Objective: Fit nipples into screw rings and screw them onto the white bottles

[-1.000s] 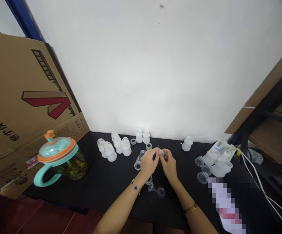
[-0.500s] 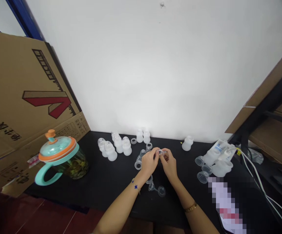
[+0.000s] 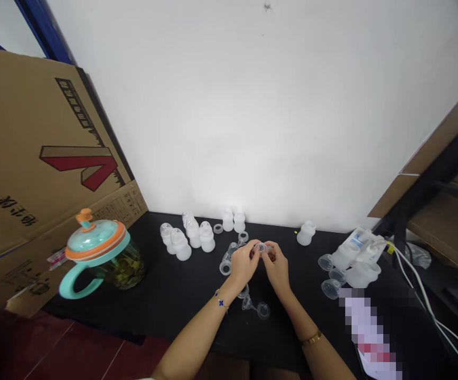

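My left hand (image 3: 243, 262) and my right hand (image 3: 276, 266) meet over the black table, fingers closed on a small translucent bottle ring (image 3: 261, 247). Both thumbs press at its near side; the fingers partly hide it. Close beside my left hand lie loose rings (image 3: 225, 268) and clear silicone nipples (image 3: 233, 247). A funnel-shaped clear nipple (image 3: 247, 302) and a clear round piece (image 3: 263, 310) lie between my forearms. Beyond my hands, two white bottles without tops (image 3: 239, 220) stand near the wall, with a grey ring (image 3: 218, 228) beside them.
Several capped baby bottles (image 3: 181, 245) stand to the left, near a large teal-lidded jug (image 3: 123, 266). One white bottle (image 3: 306, 233) is at the back right. More bottles (image 3: 361, 274), clear domes (image 3: 330, 288), white cables (image 3: 414, 279) and a phone (image 3: 371, 338) occupy the right side.
The view has shifted slightly, so everything sits a few pixels to the right. My fingers have changed position a little around the ring, which both hands still hold.
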A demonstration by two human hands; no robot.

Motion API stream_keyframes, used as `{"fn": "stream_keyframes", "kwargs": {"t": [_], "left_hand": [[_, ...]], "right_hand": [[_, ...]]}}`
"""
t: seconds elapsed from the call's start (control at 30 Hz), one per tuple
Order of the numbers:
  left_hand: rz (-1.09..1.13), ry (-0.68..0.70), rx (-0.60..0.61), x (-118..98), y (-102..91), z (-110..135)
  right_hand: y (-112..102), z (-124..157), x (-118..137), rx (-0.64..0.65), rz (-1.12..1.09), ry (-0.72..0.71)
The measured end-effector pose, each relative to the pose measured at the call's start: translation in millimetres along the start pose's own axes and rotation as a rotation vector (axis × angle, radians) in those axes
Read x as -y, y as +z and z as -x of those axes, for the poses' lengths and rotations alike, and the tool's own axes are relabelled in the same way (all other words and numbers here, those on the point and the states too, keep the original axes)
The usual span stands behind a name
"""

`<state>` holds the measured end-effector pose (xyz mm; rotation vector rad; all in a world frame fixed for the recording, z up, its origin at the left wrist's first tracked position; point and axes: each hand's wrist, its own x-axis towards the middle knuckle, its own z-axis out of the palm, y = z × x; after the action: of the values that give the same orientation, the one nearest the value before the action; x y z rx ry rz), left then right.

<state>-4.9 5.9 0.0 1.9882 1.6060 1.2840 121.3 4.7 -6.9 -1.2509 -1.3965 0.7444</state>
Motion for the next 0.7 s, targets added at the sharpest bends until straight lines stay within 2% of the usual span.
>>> {"fn": "stream_keyframes", "kwargs": {"t": [0.47,0.7], "left_hand": [[0.090,-0.043,0.005,2.6,1.9,0.0],[0.144,-0.046,0.008,2.3,0.8,-0.3]], "right_hand": [[0.4,-0.8,-5.2,0.051,0.051,-0.066],[0.1,-1.2,-1.1,0.021,0.049,-0.083]]}}
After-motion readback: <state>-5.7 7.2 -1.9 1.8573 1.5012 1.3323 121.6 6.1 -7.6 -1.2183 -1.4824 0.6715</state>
